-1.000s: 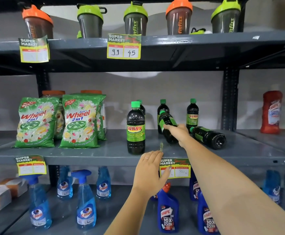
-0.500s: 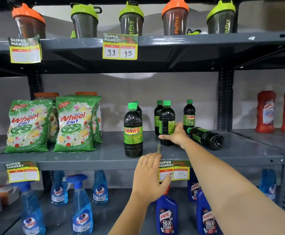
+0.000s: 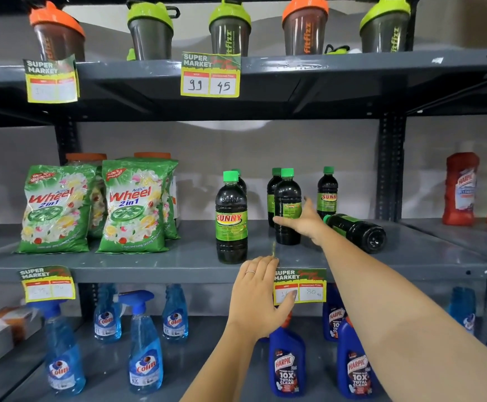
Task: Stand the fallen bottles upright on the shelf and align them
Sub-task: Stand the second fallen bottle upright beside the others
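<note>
The left hand (image 3: 261, 294) lies flat and open on the front edge of the shelf (image 3: 155, 264), its thumb on a yellow price tag (image 3: 309, 288). Past it, the right hand (image 3: 304, 223) wraps its fingers around a standing dark bottle (image 3: 287, 201). Just right of that hand, a fallen bottle (image 3: 356, 232) lies on its side. Left of the hand, a big Sunny bottle (image 3: 231, 219) stands alone. More bottles stand behind.

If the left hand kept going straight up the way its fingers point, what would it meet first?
Probably the front edge of the grey metal shelf; the left hand already reaches it, its thumb over the yellow price tag. Depth is unclear.
</note>
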Tool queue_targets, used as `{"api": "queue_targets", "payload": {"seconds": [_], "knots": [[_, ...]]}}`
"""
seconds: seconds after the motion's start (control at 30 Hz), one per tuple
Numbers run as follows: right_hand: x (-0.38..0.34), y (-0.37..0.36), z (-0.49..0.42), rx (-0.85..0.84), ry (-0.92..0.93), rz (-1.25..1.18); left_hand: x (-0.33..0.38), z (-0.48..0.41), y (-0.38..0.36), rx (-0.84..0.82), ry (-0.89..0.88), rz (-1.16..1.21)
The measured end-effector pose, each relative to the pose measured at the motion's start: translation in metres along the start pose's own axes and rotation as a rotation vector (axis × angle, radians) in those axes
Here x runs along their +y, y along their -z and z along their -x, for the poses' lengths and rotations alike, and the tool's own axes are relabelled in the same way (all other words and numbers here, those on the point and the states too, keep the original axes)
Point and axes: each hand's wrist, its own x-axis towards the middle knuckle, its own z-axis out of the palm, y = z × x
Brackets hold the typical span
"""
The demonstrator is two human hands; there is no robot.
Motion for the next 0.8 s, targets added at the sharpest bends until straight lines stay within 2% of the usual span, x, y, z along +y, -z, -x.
{"api": "queue_targets", "payload": {"seconds": [0.07,0.17,0.3,0.37,0.53,0.67,0.8], "knots": [[-0.001,0.006,-0.001,-0.041,-0.036,-0.066,-0.001,0.000,0.000,0.005,0.001,0.007],[0.000,0.009,-0.001,-0.040,-0.033,-0.037,0.000,0.000,0.000,0.001,0.004,0.003],[-0.001,0.004,0.005,0.121,0.014,0.233,0.001,-0.001,0.001,-0.013,0.014,0.002],[-0.002,0.003,0.006,0.125,0.035,0.278,0.001,-0.001,0.002,-0.026,0.013,-0.010],[-0.006,0.011,0.014,-0.065,-0.054,-0.006,0.002,-0.001,0.003,-0.034,0.015,-0.015],[-0.001,0.011,0.016,0.017,-0.026,0.035,0.002,0.000,0.002,-0.020,0.016,-0.011],[0.004,0.007,0.009,-0.056,-0.077,-0.063,0.002,0.000,0.002,-0.023,0.016,-0.017]]}}
